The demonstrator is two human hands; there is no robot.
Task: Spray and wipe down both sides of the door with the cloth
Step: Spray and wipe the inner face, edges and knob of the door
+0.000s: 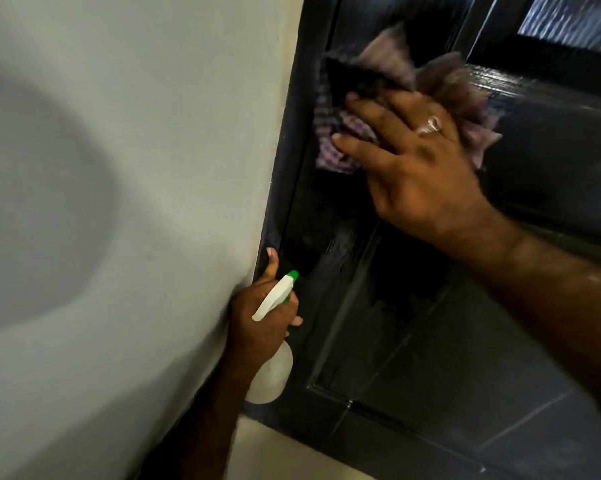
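Fingers (pixel 274 327) of the left hand (pixel 257 320) are curled round the neck of a spray bottle (pixel 274 341), which is held low beside the wall (pixel 119 202), its white trigger head and green nozzle tip pointed up toward the door (pixel 396 323). One finger of that hand is stretched upward along the dark door frame (pixel 281 202). The bottle's pale round body is seen below the fingers. Up and to the right, a checked cloth (pixel 344 133), blurred and bunched, is pressed flat against the glossy black panelled door by the right hand (pixel 416 157). Its fingers are spread fairly straight over the cloth, a ring is worn on one of them, and the forearm is extended from the lower right.
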